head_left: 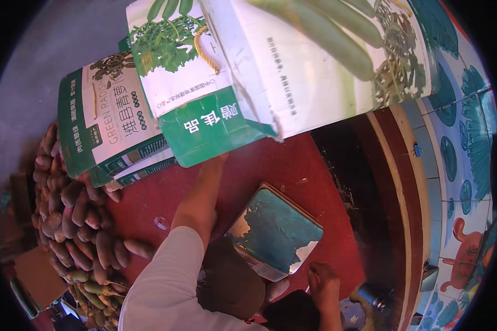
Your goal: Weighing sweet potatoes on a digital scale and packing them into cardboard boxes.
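My left forearm point(196, 201), in a white sleeve, reaches forward to a large white and green cardboard box point(309, 83) that stands tilted above a red surface point(270, 160). The box carries pictures of long green radishes and a yellow rope handle point(204, 52). My left hand is hidden behind its green flap, so its fingers do not show. At the lower right, my right hand point(324, 286) is raised with its fingers curled in, and nothing shows in them. Near it lies a square metal platform point(276, 229) with a peeling blue-green cover.
More radish-printed boxes point(107, 116) lie at the left. Beside them is a heap of reddish-brown sweet potatoes point(74, 212), with green radishes point(94, 298) lower down. A wall with painted tiles point(461, 165) curves along the right. A shiny metal object point(373, 295) is at the lower right.
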Motion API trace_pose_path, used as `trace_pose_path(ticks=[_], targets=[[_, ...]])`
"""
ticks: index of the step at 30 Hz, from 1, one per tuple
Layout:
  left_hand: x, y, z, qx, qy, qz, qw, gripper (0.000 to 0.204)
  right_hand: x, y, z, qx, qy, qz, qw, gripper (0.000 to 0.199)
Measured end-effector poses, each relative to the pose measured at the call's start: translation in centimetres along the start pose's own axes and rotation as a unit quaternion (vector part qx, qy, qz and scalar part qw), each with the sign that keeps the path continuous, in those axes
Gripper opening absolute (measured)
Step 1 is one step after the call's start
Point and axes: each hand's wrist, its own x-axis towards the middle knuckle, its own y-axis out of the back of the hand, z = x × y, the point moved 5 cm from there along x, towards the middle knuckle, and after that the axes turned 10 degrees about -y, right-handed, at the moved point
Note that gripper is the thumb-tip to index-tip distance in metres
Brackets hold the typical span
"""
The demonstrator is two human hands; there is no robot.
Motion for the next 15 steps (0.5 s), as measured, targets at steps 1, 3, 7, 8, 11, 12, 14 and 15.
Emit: trace_pose_path(ticks=[1,3,7,8,11,12,14,15], targets=[[1.0,-1.0,0.5,0.012,0.007,-0.007,1.0,0.023,0.3,-0.1,-0.2,0.002,0.006,-0.007,1.0,0.02],[1.4,-1.5,0.7,0.032,0.028,-0.022,0.999,0.024,0.8,-0.3,-0.2,0.003,0.009,-0.011,1.0,0.02],[0.0,-2.1,-0.7,0.07,0.072,-0.057,0.993,0.027,1.0,-0.5,0.7,-0.012,-0.008,-0.031,0.999,0.023],[-0.9,-1.6,-0.7,0.08,0.082,-0.065,0.991,0.028,1.3,-0.5,0.2,-0.012,-0.009,-0.054,0.998,0.027],[-1.9,-3.4,0.0,0.109,0.103,-0.098,0.984,0.03,2.4,2.1,-3.4,-0.001,0.021,0.018,1.0,0.043],[-2.2,-4.3,0.5,0.121,0.106,-0.11,0.981,0.031,3.2,4.1,-6.3,-0.027,0.109,0.084,0.99,0.048],[-2.9,-5.8,1.9,0.143,0.115,-0.132,0.974,0.032,5.3,7.1,-11.3,-0.039,0.272,0.23,0.934,0.053],[-3.5,-6.2,3.0,0.152,0.119,-0.146,0.97,0.033,6.4,8.3,-13.2,-0.025,0.349,0.307,0.885,0.054]])
